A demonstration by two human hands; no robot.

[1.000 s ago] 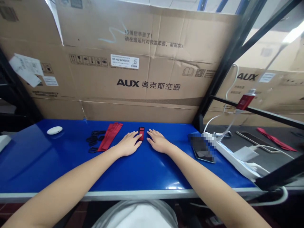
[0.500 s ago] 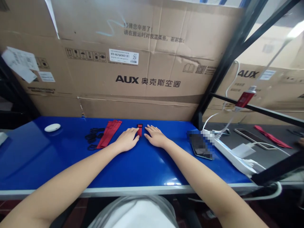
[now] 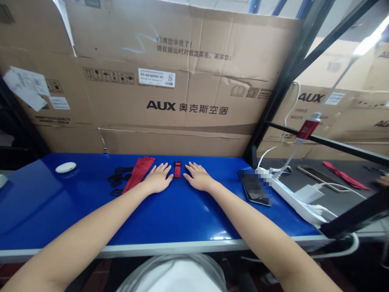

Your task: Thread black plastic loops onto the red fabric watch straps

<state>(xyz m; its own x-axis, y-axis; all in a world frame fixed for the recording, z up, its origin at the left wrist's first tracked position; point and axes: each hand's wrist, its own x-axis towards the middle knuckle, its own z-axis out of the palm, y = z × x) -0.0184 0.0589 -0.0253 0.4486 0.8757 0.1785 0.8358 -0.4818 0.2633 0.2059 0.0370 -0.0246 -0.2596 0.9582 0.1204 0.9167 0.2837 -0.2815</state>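
Note:
Between my hands, a short folded red strap [image 3: 178, 170] with a black buckle [image 3: 178, 163] at its far end lies on the blue tabletop [image 3: 170, 219]. My left hand [image 3: 158, 178] rests palm down just left of it, fingers spread and holding nothing. To the right, my right hand [image 3: 198, 176] lies flat with its fingers stretched out, apart from the strap. Left of my left hand is a bundle of long red straps [image 3: 139, 172], partly covered by that hand and forearm. Several loose black buckles [image 3: 117, 178] lie beside the bundle.
A white oval object [image 3: 66, 167] sits at the far left. Towards the right lie a dark phone [image 3: 257, 190] and a white power strip [image 3: 299, 205] with cables. A large cardboard box [image 3: 188, 138] stands behind the table, next to a black metal frame [image 3: 267, 113].
My left hand has moved left, away from the short red strap, and its fingers have spread. My right hand stays flat in place. The view has tilted slightly upward.

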